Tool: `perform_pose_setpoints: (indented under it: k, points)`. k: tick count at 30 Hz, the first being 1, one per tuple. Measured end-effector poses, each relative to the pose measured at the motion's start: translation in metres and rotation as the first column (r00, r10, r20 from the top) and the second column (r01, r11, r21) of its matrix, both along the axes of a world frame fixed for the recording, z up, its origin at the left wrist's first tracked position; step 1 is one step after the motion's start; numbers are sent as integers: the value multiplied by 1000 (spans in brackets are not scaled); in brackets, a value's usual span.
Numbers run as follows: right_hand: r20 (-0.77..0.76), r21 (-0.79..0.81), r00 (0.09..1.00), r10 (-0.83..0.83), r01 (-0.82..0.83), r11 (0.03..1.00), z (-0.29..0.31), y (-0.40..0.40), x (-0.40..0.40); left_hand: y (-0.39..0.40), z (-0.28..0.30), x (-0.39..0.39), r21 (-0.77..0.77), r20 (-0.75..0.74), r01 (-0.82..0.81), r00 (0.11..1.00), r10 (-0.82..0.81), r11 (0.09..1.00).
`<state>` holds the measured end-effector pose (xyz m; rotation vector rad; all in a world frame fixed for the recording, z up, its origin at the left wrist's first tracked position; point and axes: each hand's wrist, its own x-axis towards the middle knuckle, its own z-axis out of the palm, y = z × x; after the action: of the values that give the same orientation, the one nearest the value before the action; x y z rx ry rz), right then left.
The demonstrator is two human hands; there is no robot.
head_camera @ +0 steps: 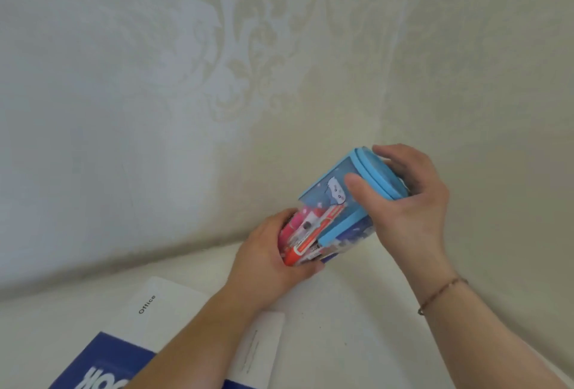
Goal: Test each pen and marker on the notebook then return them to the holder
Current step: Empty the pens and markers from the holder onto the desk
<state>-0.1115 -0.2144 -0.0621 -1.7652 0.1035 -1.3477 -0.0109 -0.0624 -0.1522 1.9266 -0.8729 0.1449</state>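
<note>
A light blue holder (329, 196) with a cartoon print is tipped on its side above the white table, its mouth pointing down-left. My right hand (400, 202) grips its base end, thumb across the side. Several pens and markers (306, 233), pink, red and orange among them, stick out of the mouth into my left hand (267, 255), whose fingers curl round the bundle. A closed notebook (161, 311) with a white and blue cover marked "Office" lies on the table at the lower left, partly under my left forearm.
The white table (348, 326) meets a pale patterned wall (217, 78) just behind the holder. The wall turns a corner at the right. My right wrist wears a thin bracelet (441, 294).
</note>
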Motion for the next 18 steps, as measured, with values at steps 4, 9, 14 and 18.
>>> perform_pose_setpoints:
  k: [4,9,14,18]
  points:
    - [-62,41,997,-44,47,998,-4,-4,4,-1,-2,-3,58,181,-96,980,84,994]
    - [-63,201,998,-21,33,979,-7,-18,5,-2,-7,4,112,336,-180,932,133,977]
    - [57,268,987,-152,131,954,10,-34,-8,4,-11,8,169,430,-396,853,294,902]
    - [149,282,973,-174,127,951,26,-38,-20,1,-8,3,278,440,-343,876,199,897]
